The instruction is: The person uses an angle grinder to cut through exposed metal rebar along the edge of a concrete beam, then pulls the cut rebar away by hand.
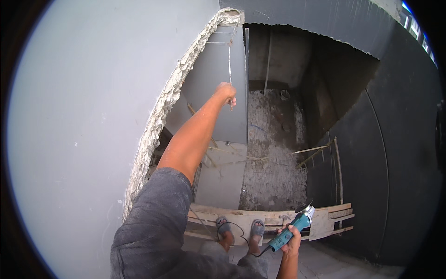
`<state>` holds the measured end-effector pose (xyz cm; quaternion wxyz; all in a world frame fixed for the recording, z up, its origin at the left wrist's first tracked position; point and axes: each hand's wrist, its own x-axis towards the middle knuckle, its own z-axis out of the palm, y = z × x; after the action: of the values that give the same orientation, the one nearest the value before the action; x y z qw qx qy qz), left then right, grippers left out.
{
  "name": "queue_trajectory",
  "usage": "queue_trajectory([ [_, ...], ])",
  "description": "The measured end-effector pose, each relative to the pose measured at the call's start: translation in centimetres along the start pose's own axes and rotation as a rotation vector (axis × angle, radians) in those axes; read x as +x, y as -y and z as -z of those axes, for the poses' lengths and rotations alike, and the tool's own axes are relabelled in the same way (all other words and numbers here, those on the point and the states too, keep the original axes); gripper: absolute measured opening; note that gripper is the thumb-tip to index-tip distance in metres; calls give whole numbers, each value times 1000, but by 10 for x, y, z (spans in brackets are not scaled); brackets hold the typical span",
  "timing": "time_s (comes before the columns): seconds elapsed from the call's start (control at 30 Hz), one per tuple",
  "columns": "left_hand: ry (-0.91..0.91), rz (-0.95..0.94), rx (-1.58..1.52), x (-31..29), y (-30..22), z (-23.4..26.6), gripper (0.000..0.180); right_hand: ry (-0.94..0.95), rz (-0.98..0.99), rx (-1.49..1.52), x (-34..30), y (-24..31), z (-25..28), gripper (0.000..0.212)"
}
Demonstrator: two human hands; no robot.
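My left arm stretches out ahead, with my left hand point(226, 92) closed round a thin whitish metal rod point(229, 60). The rod runs up toward the broken wall edge point(176, 83); its lower tip pokes out below my fist. Near the top, thin horizontal bars point(219, 43) cross between the broken edge and the rod. Low on the right, my right hand point(291, 239) is wrapped round the body of a teal angle grinder point(283, 236). Its disc point(304, 205) points up and away from me. A black cord point(264, 252) trails from the grinder's rear end toward my feet.
My sandalled feet stand at a wooden plank platform point(327, 216) high above a rough, debris-strewn floor point(274, 158). Wooden poles point(339, 169) rise at its right end. A smooth grey wall point(79, 116) is close on the left, a dark wall point(404, 153) on the right.
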<state>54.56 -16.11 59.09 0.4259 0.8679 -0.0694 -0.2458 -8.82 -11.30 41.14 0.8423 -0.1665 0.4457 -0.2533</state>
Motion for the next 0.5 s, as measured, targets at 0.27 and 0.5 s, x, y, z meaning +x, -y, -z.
queue_trajectory([
  [0.27, -73, -100, 112, 15, 66, 77, 31, 7, 6, -39, 8, -3, 0, 26],
  [0.5, 452, 74, -785, 7, 55, 43, 23, 11, -6, -5, 7, -7, -14, 28],
])
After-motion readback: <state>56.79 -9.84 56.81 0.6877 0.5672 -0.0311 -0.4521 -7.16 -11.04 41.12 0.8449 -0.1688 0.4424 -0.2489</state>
